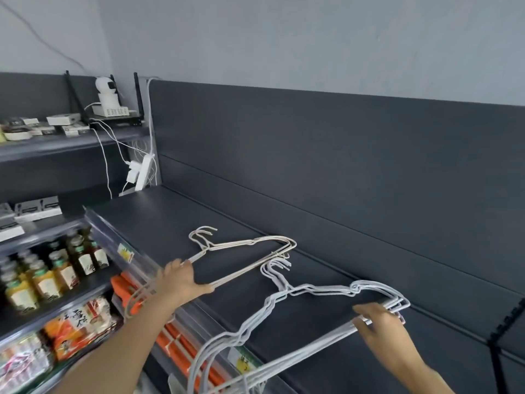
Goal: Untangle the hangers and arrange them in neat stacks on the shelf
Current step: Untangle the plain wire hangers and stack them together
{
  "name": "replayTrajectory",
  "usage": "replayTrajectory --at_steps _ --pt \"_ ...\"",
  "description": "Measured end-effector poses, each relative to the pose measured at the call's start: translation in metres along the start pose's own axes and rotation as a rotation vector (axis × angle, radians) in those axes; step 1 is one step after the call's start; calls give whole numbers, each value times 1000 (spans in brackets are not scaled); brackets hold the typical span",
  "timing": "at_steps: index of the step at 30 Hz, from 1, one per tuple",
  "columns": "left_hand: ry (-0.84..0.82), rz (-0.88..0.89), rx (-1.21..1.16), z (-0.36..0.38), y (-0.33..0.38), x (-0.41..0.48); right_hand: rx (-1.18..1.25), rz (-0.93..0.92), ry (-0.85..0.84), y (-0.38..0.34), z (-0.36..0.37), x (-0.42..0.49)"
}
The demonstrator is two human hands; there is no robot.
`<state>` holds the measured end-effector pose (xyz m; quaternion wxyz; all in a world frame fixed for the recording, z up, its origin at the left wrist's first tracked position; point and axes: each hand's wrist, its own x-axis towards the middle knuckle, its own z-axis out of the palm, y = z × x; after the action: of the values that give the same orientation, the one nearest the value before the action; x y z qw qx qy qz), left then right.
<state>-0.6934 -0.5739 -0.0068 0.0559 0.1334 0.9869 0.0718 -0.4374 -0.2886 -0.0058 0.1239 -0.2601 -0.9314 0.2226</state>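
light: even, soft — shadows faint | edges: bowed | bottom-left: blurred

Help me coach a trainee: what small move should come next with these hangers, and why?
Probably push the white hanger stack farther back onto the shelf with the right hand: its shoulder ends overhang the front edge, while the left hand rests on the cream stack, which also overhangs.
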Motion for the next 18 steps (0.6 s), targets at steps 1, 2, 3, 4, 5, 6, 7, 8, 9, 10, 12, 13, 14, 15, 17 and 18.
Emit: replayTrajectory --at_steps 1,2,3,4,5,6,7,8,9,10,12,13,14,15,17,18 --pt "34 42 -2 -3 7 -1 9 0 -4 0 2 -1" --pt "62 85 -13 -4 16 -3 16 -2 -5 0 3 -2" --pt "79 124 -33 -6 27 -5 20 -2 -6 0 4 -4" --pt "83 163 -56 -7 38 -9 21 0 -7 1 4 -6" --pt "83 204 -87 -7 49 -14 22 3 -5 1 3 -8" --pt "78 245 -126 -7 61 -19 18 6 0 3 2 -11" --pt "67 280 -166 -6 73 -25 12 11 6 5 0 -14" --pt "58 314 -205 -5 86 -33 -1 16 6 7 -3 -18" --pt "46 350 -243 -3 99 -40 -15 22 3 10 -7 -22" --pt "37 392 -281 -1 111 -49 -30 24 4 14 -10 -27" --pt "8 491 -339 6 139 -69 -51 49 19 25 -18 -40" --pt "-13 517 -348 9 151 -77 -59 60 26 30 -22 -45" --pt "-27 536 -343 12 161 -85 -65 68 26 34 -24 -49" --pt "-40 561 -338 16 173 -94 -72 85 30 42 -28 -55" --pt "-57 631 -325 24 197 -112 -79 119 32 56 -39 -68" --pt "-67 667 -325 27 208 -122 -84 132 38 64 -45 -75"
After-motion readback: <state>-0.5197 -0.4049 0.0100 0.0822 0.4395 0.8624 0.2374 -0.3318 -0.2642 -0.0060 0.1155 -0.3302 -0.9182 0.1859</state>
